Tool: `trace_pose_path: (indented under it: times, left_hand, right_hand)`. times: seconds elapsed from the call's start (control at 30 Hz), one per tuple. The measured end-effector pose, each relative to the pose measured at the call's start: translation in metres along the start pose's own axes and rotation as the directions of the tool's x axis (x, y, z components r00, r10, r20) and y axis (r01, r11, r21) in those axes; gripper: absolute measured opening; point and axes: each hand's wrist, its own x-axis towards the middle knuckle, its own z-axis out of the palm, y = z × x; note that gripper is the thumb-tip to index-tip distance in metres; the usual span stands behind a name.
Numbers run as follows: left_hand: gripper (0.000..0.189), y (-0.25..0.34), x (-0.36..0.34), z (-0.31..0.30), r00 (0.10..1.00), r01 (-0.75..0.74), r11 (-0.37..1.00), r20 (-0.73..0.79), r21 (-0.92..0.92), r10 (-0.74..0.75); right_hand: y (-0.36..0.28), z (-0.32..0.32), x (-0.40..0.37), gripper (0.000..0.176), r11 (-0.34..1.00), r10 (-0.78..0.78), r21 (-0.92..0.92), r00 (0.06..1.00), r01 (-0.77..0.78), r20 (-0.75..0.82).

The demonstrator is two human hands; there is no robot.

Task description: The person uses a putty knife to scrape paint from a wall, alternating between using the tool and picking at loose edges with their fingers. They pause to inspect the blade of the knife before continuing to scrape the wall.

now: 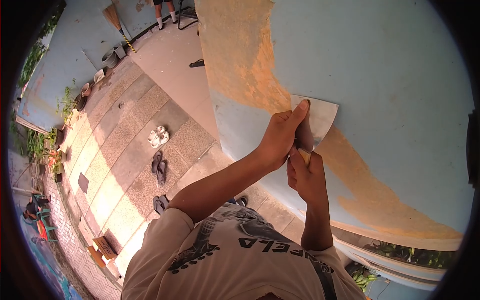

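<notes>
A wide metal scraper blade (324,117) lies close to a light blue wall (380,65) with bare orange-tan patches (245,60). My left hand (282,131) is closed on the scraper, its thumb stretched up along the blade's face. Below it, my right hand (309,175) is wrapped round the scraper's handle (304,156), of which a small yellow part shows. The blade's upper edge is beside the end of the upper bare patch. Whether the edge touches the wall is unclear.
White clogs (158,137) and dark sandals (159,167) stand on the tiled floor (130,110). A broom (114,19) leans at the back left, near buckets (109,58). A person's legs (165,12) show at the top. Potted plants (56,155) line the left side; a cardboard box (104,248) sits lower left.
</notes>
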Motion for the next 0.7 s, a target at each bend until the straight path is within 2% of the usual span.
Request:
trace_pose_path:
  times: [0.03, 0.1, 0.17, 0.23, 0.33, 0.37, 0.4, 0.47, 0.53, 0.63, 0.7]
  left_hand:
    - [0.049, 0.002, 0.003, 0.003, 0.996, -0.091, 0.995, -0.007, -0.038, 0.090]
    - [0.049, 0.000, 0.001, 0.012, 0.995, -0.091, 0.993, -0.057, -0.079, 0.087]
    - [0.049, -0.002, -0.003, 0.012, 0.991, -0.104, 0.990, -0.098, -0.099, 0.094]
    - [0.048, 0.001, 0.002, 0.001, 1.000, -0.022, 1.000, -0.011, -0.014, 0.022]
    - [0.048, -0.001, 0.005, 0.003, 0.993, -0.115, 0.990, -0.031, -0.082, 0.113]
    - [0.048, -0.004, 0.004, 0.002, 0.994, -0.103, 0.991, -0.032, -0.089, 0.101]
    - [0.048, -0.005, 0.002, -0.001, 0.997, -0.066, 0.995, 0.029, -0.078, 0.069]
    - [0.049, -0.002, 0.001, -0.002, 0.994, -0.046, 0.997, 0.093, -0.062, 0.052]
    - [0.049, 0.002, 0.001, 0.001, 0.999, -0.039, 0.998, 0.011, -0.048, 0.039]
    - [0.049, 0.004, 0.001, 0.001, 0.996, -0.086, 0.993, 0.011, -0.082, 0.087]
    - [0.048, -0.001, -0.006, 0.005, 0.999, -0.049, 0.995, 0.009, -0.082, 0.050]
  right_hand:
    - [0.001, 0.002, 0.005, 0.030, 1.000, 0.000, -0.001, 1.000, 0.000, 0.000]
    - [0.007, 0.004, 0.008, 0.030, 0.996, -0.086, -0.015, 0.996, 0.085, -0.034]
    - [0.011, 0.001, 0.000, 0.030, 0.997, -0.069, -0.019, 0.997, 0.069, -0.032]
    - [0.007, 0.002, 0.006, 0.031, 0.995, -0.097, -0.030, 0.995, 0.097, -0.014]
    - [0.009, 0.001, 0.007, 0.030, 1.000, -0.011, -0.017, 1.000, 0.010, -0.023]
    - [0.010, 0.002, 0.007, 0.030, 0.996, -0.072, -0.048, 0.997, 0.071, -0.024]
    - [0.011, 0.003, 0.007, 0.030, 0.988, -0.138, -0.077, 0.990, 0.136, -0.023]
    - [0.009, 0.000, -0.001, 0.030, 0.995, -0.088, -0.057, 0.996, 0.087, -0.029]
    - [0.005, 0.004, 0.006, 0.030, 0.998, -0.047, -0.043, 0.999, 0.047, -0.016]
    - [0.006, 0.006, 0.005, 0.029, 0.995, -0.088, -0.045, 0.996, 0.087, -0.017]
    - [0.003, 0.004, -0.004, 0.032, 1.000, -0.010, -0.018, 0.999, 0.009, -0.047]
